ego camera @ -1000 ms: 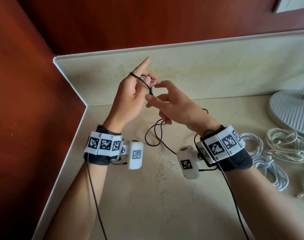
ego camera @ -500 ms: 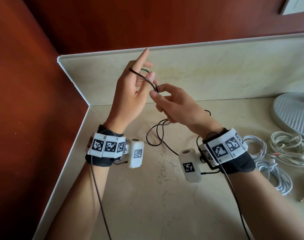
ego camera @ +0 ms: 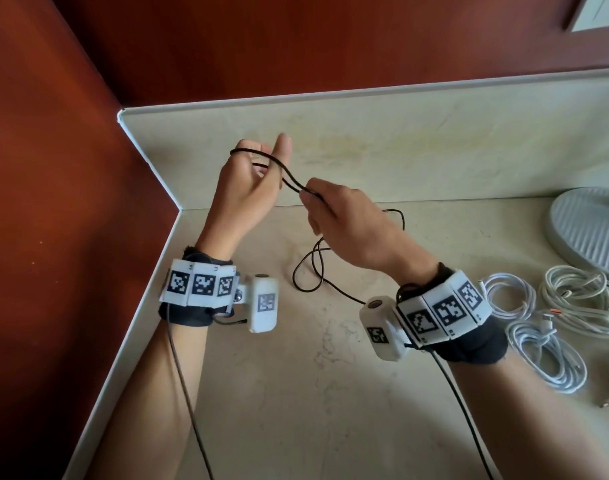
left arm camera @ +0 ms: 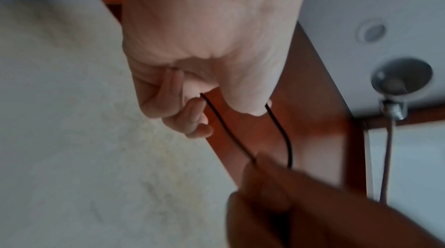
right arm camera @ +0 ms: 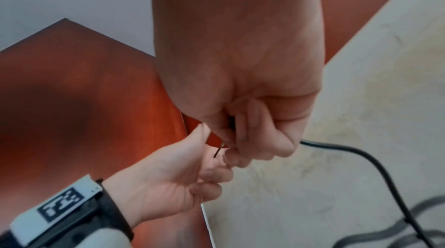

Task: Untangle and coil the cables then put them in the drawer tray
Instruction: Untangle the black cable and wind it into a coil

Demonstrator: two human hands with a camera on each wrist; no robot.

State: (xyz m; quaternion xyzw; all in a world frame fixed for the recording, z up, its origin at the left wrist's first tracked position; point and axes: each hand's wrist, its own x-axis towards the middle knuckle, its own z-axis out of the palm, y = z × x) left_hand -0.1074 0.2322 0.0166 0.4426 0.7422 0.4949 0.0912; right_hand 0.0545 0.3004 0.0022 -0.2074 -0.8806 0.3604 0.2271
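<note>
Left hand [ego camera: 247,188] wears black cable [ego camera: 279,168] loops; right hand [ego camera: 344,220] pinches strands slanting down-right

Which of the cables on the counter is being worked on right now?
The black cable, the only dark one: looped around the left hand and pinched by the right hand. The white cables lie untouched at the right.

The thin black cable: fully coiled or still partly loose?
Partly loose. The thin black cable loops around the left hand; the rest trails on the beige counter.
</note>
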